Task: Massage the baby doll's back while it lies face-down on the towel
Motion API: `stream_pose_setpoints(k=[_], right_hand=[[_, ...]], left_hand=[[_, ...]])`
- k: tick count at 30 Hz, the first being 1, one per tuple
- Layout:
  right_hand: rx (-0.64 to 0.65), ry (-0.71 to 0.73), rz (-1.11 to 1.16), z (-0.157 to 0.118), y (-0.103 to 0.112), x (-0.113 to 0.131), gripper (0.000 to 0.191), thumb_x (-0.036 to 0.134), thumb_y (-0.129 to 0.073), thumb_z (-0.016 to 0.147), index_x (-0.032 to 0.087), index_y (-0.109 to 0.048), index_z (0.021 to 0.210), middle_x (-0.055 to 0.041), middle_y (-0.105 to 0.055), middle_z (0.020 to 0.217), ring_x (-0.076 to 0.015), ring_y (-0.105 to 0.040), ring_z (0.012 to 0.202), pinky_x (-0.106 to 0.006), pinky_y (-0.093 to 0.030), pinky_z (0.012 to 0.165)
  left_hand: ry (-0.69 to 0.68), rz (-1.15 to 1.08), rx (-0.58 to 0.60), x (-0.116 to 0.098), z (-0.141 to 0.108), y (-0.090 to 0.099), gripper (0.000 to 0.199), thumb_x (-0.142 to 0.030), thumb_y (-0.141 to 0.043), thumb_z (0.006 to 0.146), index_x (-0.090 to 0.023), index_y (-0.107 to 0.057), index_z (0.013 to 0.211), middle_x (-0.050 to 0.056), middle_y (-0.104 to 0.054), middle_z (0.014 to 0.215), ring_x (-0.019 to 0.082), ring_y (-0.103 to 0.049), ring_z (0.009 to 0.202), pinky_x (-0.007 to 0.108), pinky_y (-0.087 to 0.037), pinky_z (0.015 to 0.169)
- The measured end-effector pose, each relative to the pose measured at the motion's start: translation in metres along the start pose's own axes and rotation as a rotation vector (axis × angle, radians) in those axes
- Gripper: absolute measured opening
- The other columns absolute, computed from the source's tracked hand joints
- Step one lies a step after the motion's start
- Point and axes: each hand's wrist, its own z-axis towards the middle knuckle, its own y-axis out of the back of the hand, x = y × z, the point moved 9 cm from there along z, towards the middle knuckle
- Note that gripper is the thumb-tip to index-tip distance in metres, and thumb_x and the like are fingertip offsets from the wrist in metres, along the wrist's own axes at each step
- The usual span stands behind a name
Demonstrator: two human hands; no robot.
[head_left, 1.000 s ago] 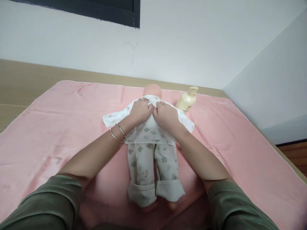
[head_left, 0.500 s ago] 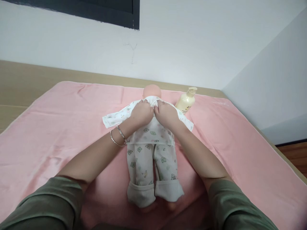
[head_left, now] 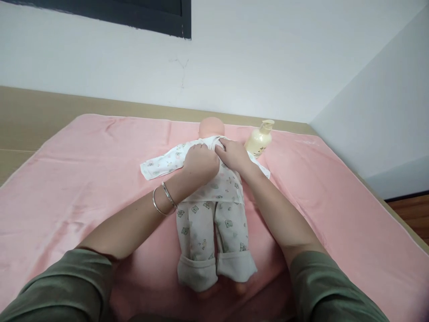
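A baby doll lies on its back or front, I cannot tell which, its bald head pointing away from me. It is dressed in a white patterned shirt with sleeves spread out and matching trousers with turned-up cuffs. My left hand, bracelets on its wrist, is closed on the shirt's upper middle. Touching it, my right hand pinches the shirt near the neckline. The fingertips partly hide the cloth between them.
A cream pump bottle stands beyond the shirt's right sleeve. Under the doll is a pink sheet over a wooden surface. A white wall rises behind it.
My left hand has shifted slightly right and down over the chest, its fist turned. My right hand's fingers have loosened and moved a little up. The left sleeve shows more.
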Motion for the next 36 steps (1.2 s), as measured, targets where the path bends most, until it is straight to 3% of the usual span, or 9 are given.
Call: stream_pose_setpoints(k=[4,8,11,15,19,21,36], right_hand=[[-0.042,-0.013,-0.109,-0.009,0.000,0.010,0.039,0.036,-0.032,0.103,0.016,-0.065,0.105,-0.0155,-0.073,0.109,-0.0304,-0.067,0.099,-0.039,-0.051,0.083],[-0.074,0.018,-0.226,-0.023,-0.001,0.031,0.037,0.029,-0.034,0.102,0.014,-0.067,0.093,-0.0188,-0.072,0.101,-0.0314,-0.066,0.102,-0.041,-0.051,0.089],[-0.034,0.015,-0.245,-0.026,0.001,0.035,0.036,0.028,-0.036,0.102,0.015,-0.067,0.090,-0.0187,-0.071,0.099,-0.0325,-0.066,0.103,-0.041,-0.052,0.087],[0.046,-0.049,-0.091,-0.017,0.000,0.018,0.039,0.034,-0.034,0.102,0.015,-0.067,0.102,-0.0159,-0.073,0.107,-0.0309,-0.067,0.100,-0.042,-0.053,0.086],[-0.007,-0.047,-0.043,-0.005,-0.005,0.007,0.046,0.035,-0.031,0.103,0.007,-0.063,0.121,-0.0216,-0.063,0.134,-0.0340,-0.056,0.128,-0.046,-0.044,0.109],[-0.031,-0.046,-0.059,-0.003,-0.008,0.005,0.048,0.035,-0.032,0.103,0.003,-0.061,0.125,-0.0237,-0.060,0.139,-0.0352,-0.050,0.135,-0.047,-0.038,0.116],[-0.060,-0.033,-0.043,-0.003,-0.010,0.006,0.048,0.034,-0.033,0.102,0.004,-0.064,0.122,-0.0228,-0.063,0.134,-0.0353,-0.055,0.129,-0.048,-0.041,0.114]], left_hand=[[0.192,-0.141,-0.061,0.029,0.007,-0.001,0.038,-0.024,-0.036,0.097,-0.012,-0.071,0.086,0.020,-0.070,0.099,0.034,-0.065,0.100,0.044,-0.053,0.083],[0.206,-0.177,-0.061,0.049,0.021,-0.013,0.045,-0.021,-0.026,0.099,-0.008,-0.070,0.099,0.020,-0.071,0.108,0.031,-0.066,0.104,0.042,-0.052,0.093],[0.213,-0.183,-0.082,0.052,0.023,-0.017,0.046,-0.019,-0.024,0.098,-0.007,-0.069,0.101,0.021,-0.071,0.111,0.031,-0.066,0.105,0.042,-0.051,0.094],[0.273,-0.204,-0.147,0.051,0.018,-0.014,0.043,-0.018,-0.028,0.096,-0.008,-0.069,0.100,0.020,-0.071,0.113,0.031,-0.065,0.107,0.043,-0.050,0.094],[0.293,-0.230,-0.185,0.052,0.017,-0.014,0.037,-0.019,-0.032,0.095,-0.013,-0.068,0.091,0.016,-0.072,0.107,0.028,-0.066,0.102,0.040,-0.049,0.090],[0.297,-0.232,-0.197,0.054,0.018,-0.015,0.035,-0.019,-0.034,0.095,-0.014,-0.067,0.088,0.015,-0.072,0.105,0.027,-0.066,0.101,0.039,-0.048,0.089],[0.283,-0.227,-0.257,0.056,0.018,-0.016,0.030,-0.019,-0.037,0.094,-0.018,-0.064,0.081,0.013,-0.072,0.097,0.026,-0.066,0.094,0.039,-0.047,0.082]])
